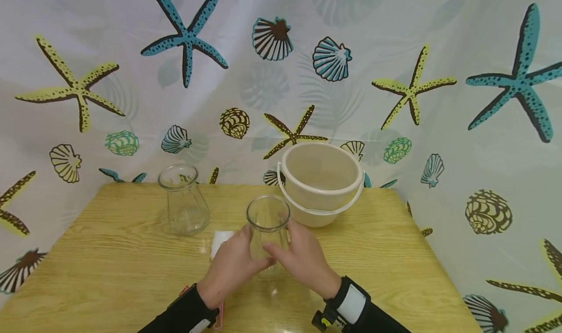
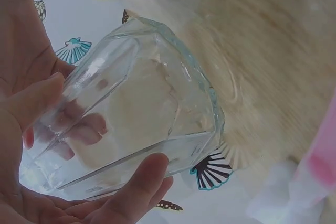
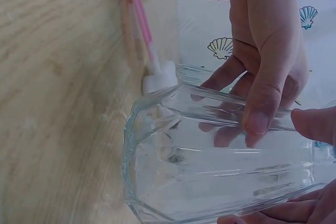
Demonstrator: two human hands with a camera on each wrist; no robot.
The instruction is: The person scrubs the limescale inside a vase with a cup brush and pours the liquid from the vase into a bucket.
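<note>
The left hand (image 1: 232,264) and right hand (image 1: 308,259) are curled partway closed around a clear glass jar (image 1: 269,233), gripping it from both sides, thumbs toward the wearer. The jar is mouth up in front of the person, over the wooden surface (image 1: 110,260) — whether its base touches is hard to tell. Just beside the left hand lies a brush with a white head (image 1: 220,240) and pink handle (image 3: 137,11), partly hidden by that arm. Farther back stand a second glass jar (image 1: 188,213) at left and a cream bucket (image 1: 313,200) at right — its white handle hanging down in front. Behind hangs a starfish-and-shell-print cloth (image 1: 290,89).
</note>
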